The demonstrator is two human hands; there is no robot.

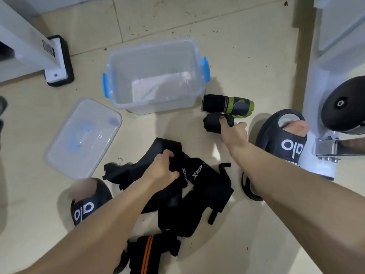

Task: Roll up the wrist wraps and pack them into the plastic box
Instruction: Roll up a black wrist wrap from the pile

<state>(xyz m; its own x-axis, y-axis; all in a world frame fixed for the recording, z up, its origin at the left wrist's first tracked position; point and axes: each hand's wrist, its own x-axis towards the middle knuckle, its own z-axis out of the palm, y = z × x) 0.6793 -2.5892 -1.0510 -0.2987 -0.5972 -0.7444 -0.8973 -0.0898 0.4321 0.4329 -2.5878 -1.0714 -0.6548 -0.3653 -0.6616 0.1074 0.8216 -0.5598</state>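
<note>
**Right hand at a rolled wrap beside the box**

On the floor, the box lid (83, 138) lay left of the open plastic box (156, 76). The left hand (162, 169) clutched the unrolled wrist wraps (197, 186). The right hand (234, 131) pinched a black rolled wrap (214, 123), long axis left-right, just below the box's right corner, nearer this hand.

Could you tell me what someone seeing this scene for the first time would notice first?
Probably the heap of unrolled black wrist wraps on the floor at the centre, with the left hand gripping one. Next, the clear plastic box with blue latches beyond it, lid lying to its left. To the box's right, the right hand holds a rolled black wrap beside a green-and-black roll.
</note>
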